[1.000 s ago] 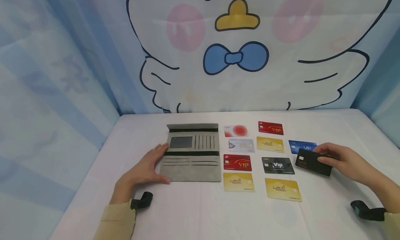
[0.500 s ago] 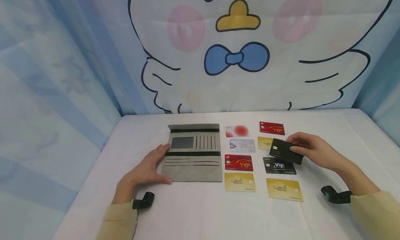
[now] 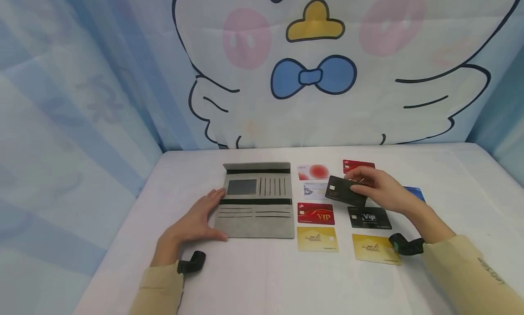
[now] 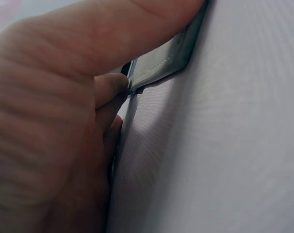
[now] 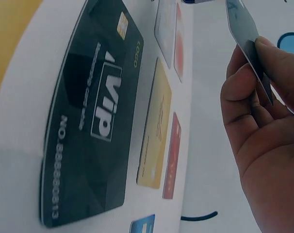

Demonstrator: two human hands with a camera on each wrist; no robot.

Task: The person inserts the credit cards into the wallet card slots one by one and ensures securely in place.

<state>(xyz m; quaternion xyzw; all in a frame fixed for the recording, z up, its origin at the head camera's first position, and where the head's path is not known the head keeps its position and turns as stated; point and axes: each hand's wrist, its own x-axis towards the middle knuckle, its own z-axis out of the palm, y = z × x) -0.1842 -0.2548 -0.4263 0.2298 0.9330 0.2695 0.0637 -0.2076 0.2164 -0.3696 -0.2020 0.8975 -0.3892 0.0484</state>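
My right hand (image 3: 378,187) pinches a black VIP card (image 3: 345,190) between thumb and fingers, tilted above the table over the middle rows of cards. In the right wrist view the same black card (image 5: 246,39) appears nearly edge-on, lifted clear of the cards below. At the left, my left hand (image 3: 192,221) rests spread along the left edge of an opened grey wallet (image 3: 254,228), its thumb by the lower corner. The wallet has rows of slots and a dark window. In the left wrist view the fingertips touch the wallet's edge (image 4: 154,65).
Cards lie right of the wallet: a red-dot card (image 3: 313,172), a silver card (image 3: 313,190), red cards (image 3: 315,213), gold cards (image 3: 317,239) and a dark Vip card (image 3: 370,218). Partly behind the right forearm is a blue card (image 3: 416,193). A patterned curtain (image 3: 307,114) hangs behind the table.
My right hand has carried the black card left, from beside the blue card, across the gold card towards the silver card. My left hand has stayed at the wallet's edge.
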